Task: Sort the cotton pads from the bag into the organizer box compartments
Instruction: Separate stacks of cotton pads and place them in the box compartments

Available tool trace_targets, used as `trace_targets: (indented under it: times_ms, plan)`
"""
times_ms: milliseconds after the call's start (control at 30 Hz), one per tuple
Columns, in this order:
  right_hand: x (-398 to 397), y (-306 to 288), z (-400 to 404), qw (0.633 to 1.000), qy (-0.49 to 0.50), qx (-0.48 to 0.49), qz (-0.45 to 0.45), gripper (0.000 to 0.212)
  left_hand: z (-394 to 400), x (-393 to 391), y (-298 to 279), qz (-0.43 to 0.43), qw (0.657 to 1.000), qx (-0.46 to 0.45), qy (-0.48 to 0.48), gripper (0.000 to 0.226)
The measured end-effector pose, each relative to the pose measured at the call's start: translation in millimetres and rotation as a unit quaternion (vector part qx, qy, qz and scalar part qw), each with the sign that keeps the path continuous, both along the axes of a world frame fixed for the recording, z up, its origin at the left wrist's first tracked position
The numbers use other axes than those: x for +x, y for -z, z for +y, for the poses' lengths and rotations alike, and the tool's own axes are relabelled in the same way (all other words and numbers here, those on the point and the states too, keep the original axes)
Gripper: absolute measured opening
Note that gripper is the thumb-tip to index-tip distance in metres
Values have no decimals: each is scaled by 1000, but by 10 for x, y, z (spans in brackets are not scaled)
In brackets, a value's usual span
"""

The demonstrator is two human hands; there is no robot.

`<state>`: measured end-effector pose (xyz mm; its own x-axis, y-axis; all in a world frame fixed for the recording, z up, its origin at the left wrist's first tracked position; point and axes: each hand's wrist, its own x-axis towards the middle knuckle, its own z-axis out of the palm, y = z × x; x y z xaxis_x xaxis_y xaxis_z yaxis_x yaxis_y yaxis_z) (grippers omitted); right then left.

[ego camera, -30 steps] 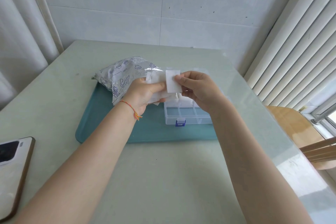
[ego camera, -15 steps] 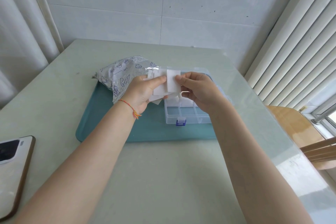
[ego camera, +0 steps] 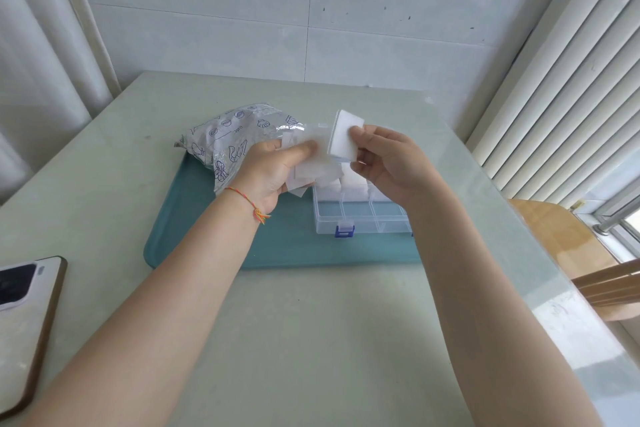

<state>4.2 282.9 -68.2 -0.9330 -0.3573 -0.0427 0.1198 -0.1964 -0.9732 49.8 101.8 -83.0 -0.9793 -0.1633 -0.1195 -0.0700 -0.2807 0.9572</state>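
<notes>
— What do we hold?
— Our right hand [ego camera: 391,163] pinches a small stack of cotton pads [ego camera: 344,139]; our left hand [ego camera: 273,170] grips a loose bunch [ego camera: 313,166].
— Where?
— Above the organizer box [ego camera: 360,215], whose far compartments seem filled. The bag [ego camera: 235,139] lies left, on the teal tray [ego camera: 194,218].

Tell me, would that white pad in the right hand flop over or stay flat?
The cotton pad probably stays mostly flat: the right hand pinches one edge, yet it stands upright. It looks thin, likely very light, and should bend easily.
</notes>
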Motion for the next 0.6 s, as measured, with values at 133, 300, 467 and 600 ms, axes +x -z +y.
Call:
trace_targets:
  times_ms: [133, 300, 467, 600]
  plan:
    - [47, 8, -81, 998, -50, 35, 8, 8, 22, 4, -1, -1, 1000, -12, -6, 10]
    - [66, 57, -134, 997, -22, 79, 13, 7, 19, 5, -42, -23, 1000, 11, 6, 20]
    - [99, 20, -134, 996, -4, 81, 23, 13, 20, 3, -39, -23, 999, 28, 21, 22]
    - [115, 14, -156, 994, 2, 101, 33, 12, 8, -5, -23, -30, 999, 28, 4, 27]
